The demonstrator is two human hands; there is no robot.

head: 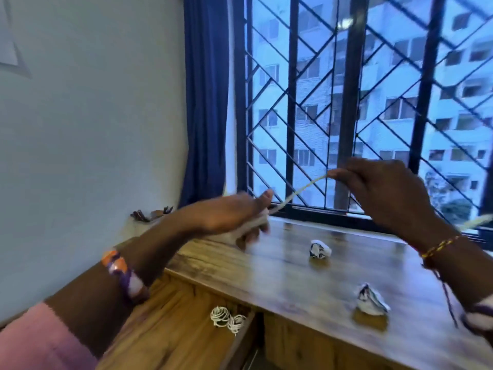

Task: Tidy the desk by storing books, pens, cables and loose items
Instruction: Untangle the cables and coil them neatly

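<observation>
Hands raised above wooden bench (280,265), stretching a pale cable (298,192) taut between them, seemingly to wind it into a coil for storing. Left hand (232,217) curling round what looks like a bundle of white loops, blurred by motion, with the cable leaving it just beside the thumb. Right hand (384,193) pinching the cable between thumb and fingertips, held higher and nearer the window grille (306,102), probably feeding the strand while keeping it free of slack. Loose tail of the same cable seemingly trailing past the right wrist toward the frame's edge, so more winding likely waiting.

Sitting below the bench edge, an open wooden drawer (170,324), pulled out toward the person and holding a small coiled white cord (226,317) near its front right corner; apparently the place chosen for cables, and the probable destination of the one in hand. Nothing else in the drawer clearly showing.

Lying on the bench top, well apart from each other, two crumpled paper balls: far ball (320,249) and near ball (370,300), both apparently waiting to be cleared. Resting at the bench's far left corner against the wall, a dark object (152,213) too blurred to identify.
</observation>
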